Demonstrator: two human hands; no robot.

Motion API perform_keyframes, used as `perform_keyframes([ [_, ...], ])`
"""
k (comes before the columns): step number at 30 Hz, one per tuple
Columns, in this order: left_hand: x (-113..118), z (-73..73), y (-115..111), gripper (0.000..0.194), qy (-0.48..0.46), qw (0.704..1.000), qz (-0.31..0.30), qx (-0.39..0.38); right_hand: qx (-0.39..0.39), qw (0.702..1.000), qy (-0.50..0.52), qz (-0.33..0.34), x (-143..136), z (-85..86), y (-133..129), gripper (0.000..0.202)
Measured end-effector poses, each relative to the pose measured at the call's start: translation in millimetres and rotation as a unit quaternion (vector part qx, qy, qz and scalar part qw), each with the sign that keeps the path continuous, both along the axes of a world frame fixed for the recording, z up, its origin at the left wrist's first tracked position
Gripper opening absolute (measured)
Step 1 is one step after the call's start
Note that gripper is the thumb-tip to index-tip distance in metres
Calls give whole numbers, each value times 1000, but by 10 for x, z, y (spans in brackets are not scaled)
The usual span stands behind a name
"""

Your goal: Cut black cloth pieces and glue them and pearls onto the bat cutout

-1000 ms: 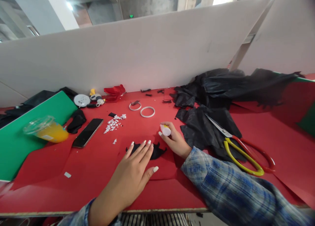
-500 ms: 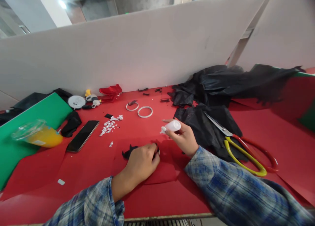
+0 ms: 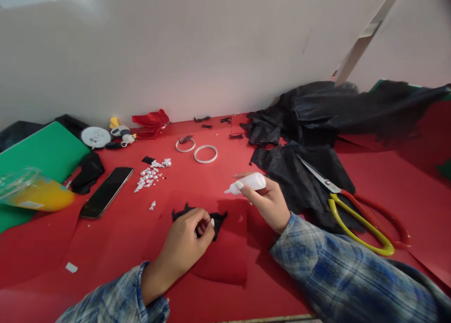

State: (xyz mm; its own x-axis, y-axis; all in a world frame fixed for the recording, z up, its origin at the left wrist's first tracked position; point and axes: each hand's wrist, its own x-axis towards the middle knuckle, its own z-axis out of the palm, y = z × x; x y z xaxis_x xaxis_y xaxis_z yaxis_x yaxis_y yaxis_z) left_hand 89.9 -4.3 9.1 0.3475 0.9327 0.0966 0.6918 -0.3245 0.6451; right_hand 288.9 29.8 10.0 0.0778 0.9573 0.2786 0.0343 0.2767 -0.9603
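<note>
My right hand point(image 3: 269, 201) is closed round a small white squeeze bottle point(image 3: 248, 183), its nozzle pointing left above the red surface. Over a jagged black cloth piece point(image 3: 219, 222), my left hand point(image 3: 186, 238) is curled with thumb and index finger close together; whether anything is between them is too small to tell. The black piece lies on a red sheet point(image 3: 225, 266), partly hidden under my left hand. White beads point(image 3: 148, 177) lie in a loose heap to the left, and two pale rings, one of them the bare ring point(image 3: 206, 154), lie farther back.
Scissors point(image 3: 331, 187) with red and yellow handles rest on black cloth point(image 3: 292, 182) at the right. At the left are a phone point(image 3: 107, 191), a cup of orange drink point(image 3: 42, 194) and a green board point(image 3: 45, 149). A pale partition point(image 3: 211, 55) stands behind.
My left hand has drawn back toward the left, uncovering more of the black piece. The bottle is now tilted with its nozzle further out. The whole view has tipped downward.
</note>
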Motion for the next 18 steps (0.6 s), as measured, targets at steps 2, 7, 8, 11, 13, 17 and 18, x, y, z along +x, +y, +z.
perform_keyframes([
  [2,-20,4,11,15,-15,1000,0,-7,-5,1000,-8,13,13,17,-48,29],
  [7,-46,-16,14,16,-17,1000,-10,-15,37,992,-90,76,73,9,-223,19],
  [8,-45,-22,12,16,-15,1000,-13,-17,40,989,-105,95,80,-3,-258,17],
  [11,-38,-34,6,16,-5,1000,-15,-19,32,982,-126,139,84,-43,-329,15],
  [13,-33,-38,5,16,4,1000,-12,-19,17,977,-135,162,74,-60,-348,14],
  [17,-23,-35,17,17,24,999,-6,-24,0,973,-140,184,41,-74,-364,13],
  [18,-21,-31,22,17,29,999,-4,-27,-2,973,-137,187,32,-76,-373,12],
])
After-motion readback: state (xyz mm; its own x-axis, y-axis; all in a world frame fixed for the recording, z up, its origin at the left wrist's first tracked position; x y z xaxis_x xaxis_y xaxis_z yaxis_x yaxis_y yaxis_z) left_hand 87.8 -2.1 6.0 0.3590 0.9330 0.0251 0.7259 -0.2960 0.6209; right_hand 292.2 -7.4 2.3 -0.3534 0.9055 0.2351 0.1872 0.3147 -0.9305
